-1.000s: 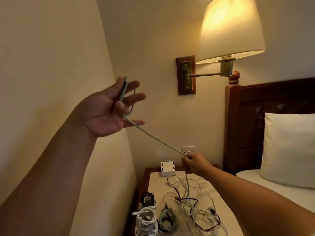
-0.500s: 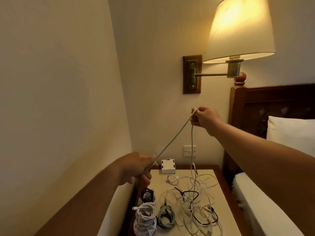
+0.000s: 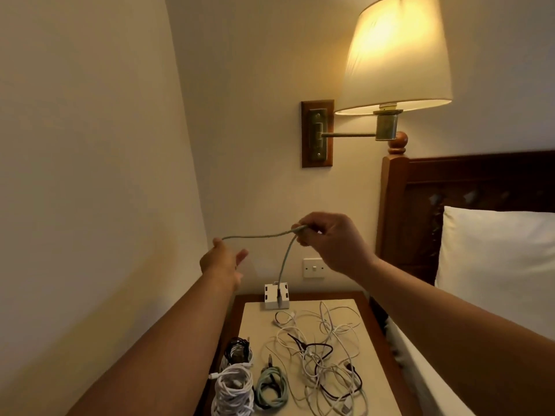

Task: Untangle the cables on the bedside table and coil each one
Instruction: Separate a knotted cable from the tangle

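We are holding a grey-green cable (image 3: 261, 235) up in the air above the surface (image 3: 258, 322). Our right hand (image 3: 333, 244) is pinching it with curled fingers, and the cable is bending there. One part is running sideways to our left hand (image 3: 223, 264). The other part is hanging down, and its loose end is dangling in front of the white box (image 3: 270, 299) at the back of the surface. The cable is touching our left thumb, but the other fingers are sticking out, so we cannot tell if that hand is really gripping it.

Half a second ago our right hand was higher up and our left hand was lower, near the surface. Now both are about level. The hanging part was going down to the tangle of cables (image 3: 324, 355) then.

The tangle is lying on the right side of the surface. On the left side a black coil (image 3: 237, 351), a white coil (image 3: 232, 391) and a green coil (image 3: 270, 385) are sitting close together.
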